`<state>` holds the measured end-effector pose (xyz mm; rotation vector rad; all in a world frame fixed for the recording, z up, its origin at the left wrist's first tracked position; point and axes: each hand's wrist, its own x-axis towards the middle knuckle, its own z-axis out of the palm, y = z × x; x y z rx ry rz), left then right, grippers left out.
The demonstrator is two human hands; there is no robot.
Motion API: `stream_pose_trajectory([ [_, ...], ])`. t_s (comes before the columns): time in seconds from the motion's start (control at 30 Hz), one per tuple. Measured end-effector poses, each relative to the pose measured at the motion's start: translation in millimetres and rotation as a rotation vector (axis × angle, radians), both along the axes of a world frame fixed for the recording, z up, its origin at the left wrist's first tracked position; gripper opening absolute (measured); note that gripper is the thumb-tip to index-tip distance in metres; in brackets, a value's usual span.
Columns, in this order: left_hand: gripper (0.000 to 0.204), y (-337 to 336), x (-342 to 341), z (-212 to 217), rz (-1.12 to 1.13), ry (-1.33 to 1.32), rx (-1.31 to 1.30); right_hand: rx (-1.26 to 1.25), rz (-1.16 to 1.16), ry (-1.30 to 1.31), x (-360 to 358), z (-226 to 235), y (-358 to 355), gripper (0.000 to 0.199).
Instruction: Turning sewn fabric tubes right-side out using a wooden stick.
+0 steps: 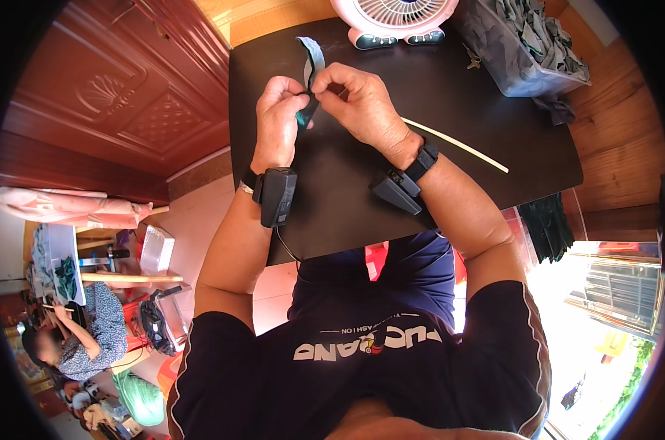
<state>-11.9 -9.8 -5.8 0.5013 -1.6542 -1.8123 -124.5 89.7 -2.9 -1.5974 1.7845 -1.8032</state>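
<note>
A narrow fabric strip (312, 60), pale blue-grey on one side and dark green on the other, stands up between my hands above the dark table. My left hand (280, 117) is closed on its lower part, with the dark green end showing below the thumb. At the strip's middle, my right hand (356, 101) pinches its edge between thumb and forefinger. Both hands nearly touch. The fingertips hide part of the fabric. A thin, pale, slightly curved stick (461, 145) lies on the table beside my right wrist.
The dark table (332, 198) carries a pink fan (398, 15) at the far edge and a clear plastic bin (527, 70) heaped with grey-green fabric pieces at the far right. Dark fabric (545, 227) hangs by the right edge. Another person (94, 330) sits at the left.
</note>
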Motion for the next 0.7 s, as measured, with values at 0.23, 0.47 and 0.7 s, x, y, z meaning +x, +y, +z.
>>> stream_pose_trajectory([
  [0.23,0.012,-2,-2,-5,0.052,0.173,-0.046,0.012,-0.156,0.442,6,6,6,0.015],
  [0.47,0.031,-3,-3,-8,0.212,0.098,-0.528,0.121,-0.261,0.519,18,8,8,0.027],
  [0.7,0.034,9,-4,-8,0.205,0.086,-0.587,-0.011,-0.256,0.22,5,11,5,0.018],
])
